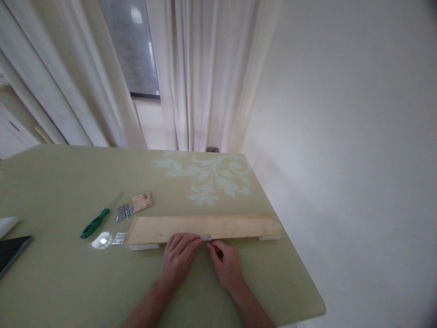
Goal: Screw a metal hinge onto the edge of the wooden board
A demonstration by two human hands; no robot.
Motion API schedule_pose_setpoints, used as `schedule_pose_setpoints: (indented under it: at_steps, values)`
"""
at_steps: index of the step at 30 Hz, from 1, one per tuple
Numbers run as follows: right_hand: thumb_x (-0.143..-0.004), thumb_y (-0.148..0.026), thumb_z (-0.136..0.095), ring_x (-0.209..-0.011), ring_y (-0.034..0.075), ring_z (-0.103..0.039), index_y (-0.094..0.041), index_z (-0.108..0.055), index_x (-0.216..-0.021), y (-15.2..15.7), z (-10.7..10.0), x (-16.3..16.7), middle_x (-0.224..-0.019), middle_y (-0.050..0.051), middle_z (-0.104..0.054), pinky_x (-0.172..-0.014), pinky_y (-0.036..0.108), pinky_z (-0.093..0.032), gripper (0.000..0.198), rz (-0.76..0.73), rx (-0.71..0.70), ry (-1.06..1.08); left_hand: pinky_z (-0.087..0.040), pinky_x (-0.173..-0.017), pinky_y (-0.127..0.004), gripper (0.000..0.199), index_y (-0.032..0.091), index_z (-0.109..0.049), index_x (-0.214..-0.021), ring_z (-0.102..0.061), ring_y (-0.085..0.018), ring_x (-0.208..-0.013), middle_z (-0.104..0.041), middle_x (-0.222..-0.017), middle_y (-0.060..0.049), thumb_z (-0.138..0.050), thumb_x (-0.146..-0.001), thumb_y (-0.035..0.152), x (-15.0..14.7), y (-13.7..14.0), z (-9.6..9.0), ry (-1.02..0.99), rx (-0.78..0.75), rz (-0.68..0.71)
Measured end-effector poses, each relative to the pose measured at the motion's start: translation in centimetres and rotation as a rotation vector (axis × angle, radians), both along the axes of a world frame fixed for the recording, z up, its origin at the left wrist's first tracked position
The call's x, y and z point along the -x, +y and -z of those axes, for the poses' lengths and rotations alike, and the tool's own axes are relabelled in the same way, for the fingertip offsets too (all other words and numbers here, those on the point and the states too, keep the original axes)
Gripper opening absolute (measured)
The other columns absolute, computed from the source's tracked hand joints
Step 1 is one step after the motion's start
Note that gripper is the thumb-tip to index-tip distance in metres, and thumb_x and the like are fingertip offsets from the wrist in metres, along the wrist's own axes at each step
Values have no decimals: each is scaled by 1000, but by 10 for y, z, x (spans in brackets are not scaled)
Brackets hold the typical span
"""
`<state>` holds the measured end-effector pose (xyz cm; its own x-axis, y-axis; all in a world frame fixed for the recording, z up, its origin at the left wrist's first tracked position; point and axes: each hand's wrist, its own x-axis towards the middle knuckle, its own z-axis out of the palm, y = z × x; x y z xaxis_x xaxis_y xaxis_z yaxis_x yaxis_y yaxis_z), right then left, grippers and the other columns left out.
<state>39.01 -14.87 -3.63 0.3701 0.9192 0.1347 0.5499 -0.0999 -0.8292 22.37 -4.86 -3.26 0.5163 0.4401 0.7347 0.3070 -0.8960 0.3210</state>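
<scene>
Head view: I'm pinching a small metal hinge [206, 237] with both hands, left hand [178, 257] and right hand [225, 263], at the wooden board [205, 228]'s near edge on the tabletop [68, 273]; it's tiny, so I'm risking it slipping off line.

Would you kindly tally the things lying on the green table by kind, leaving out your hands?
Wooden board: 1
Green-handled screwdriver: 1
Small wooden piece: 1
Pile of metal hardware: 1
Clear bag: 1
Dark tablet: 1
Total: 6
</scene>
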Motion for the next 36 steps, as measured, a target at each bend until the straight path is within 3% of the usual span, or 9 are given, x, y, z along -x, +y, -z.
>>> schedule_pose_setpoints:
  at_steps: [13, 36]
  values:
    - [-104, -46, -52, -58, 14, -58, -19, -78, -91, -1, -2, 1, -69, 1, -71, -58, 23, -36, 39, -17, 0, 29, -50, -90, -32, 21, 25, -75, -112, -67, -19, -96, -77, -104, -5, -58, -102, 18, 2, 1, 3, 5, -7, 13]
    - [-106, -55, -47, -62, 14, -58, -18, -76, -87, 0, -3, 0, -71, 1, -71, -60, 24, -34, 51, -15, 0, 50, -49, -88, -31, 14, 22, -75, -106, -66, -17, -91, -76, -98, -3, -62, -102, 19, -3, -1, -6, -33, -15, 1]
